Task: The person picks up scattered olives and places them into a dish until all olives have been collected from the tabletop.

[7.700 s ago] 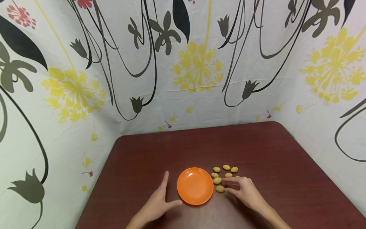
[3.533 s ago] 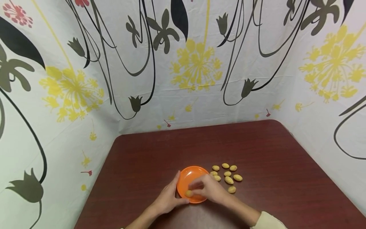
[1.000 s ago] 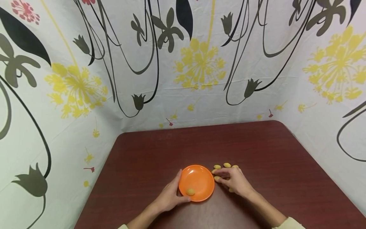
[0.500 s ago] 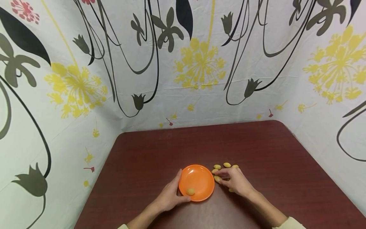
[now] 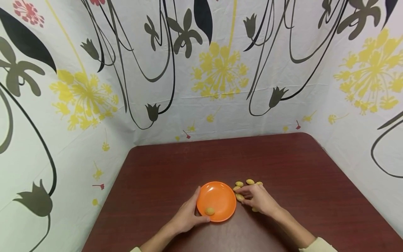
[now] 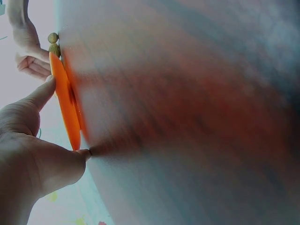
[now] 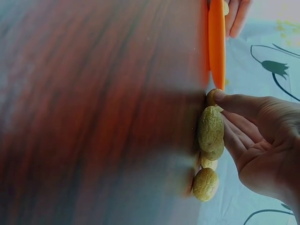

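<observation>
My left hand [image 5: 185,217] holds the left side of an orange plate [image 5: 223,197], its thumb at the near rim and its fingers along the far-left rim. One yellow-brown oval piece [image 5: 209,211], like a small potato or dried fruit, lies inside the plate. Just right of the plate, my right hand [image 5: 260,200] pinches another oval piece [image 5: 240,197] between thumb and fingertips, low at the table; in the right wrist view the thumb presses on that piece [image 7: 212,97]. More wrinkled oval pieces [image 7: 211,129] sit beside this hand, some of them hidden behind it in the head view.
The dark red-brown table [image 5: 176,168] has rounded far corners. White cloth [image 5: 176,87] printed with flowers hangs behind it and on both sides. Several oval pieces [image 5: 250,181] lie beyond my right hand.
Earlier the plate was bare and my left hand stood open beside it. My right hand then brought one piece into it and returned to the others. The last second shows hardly any motion.
</observation>
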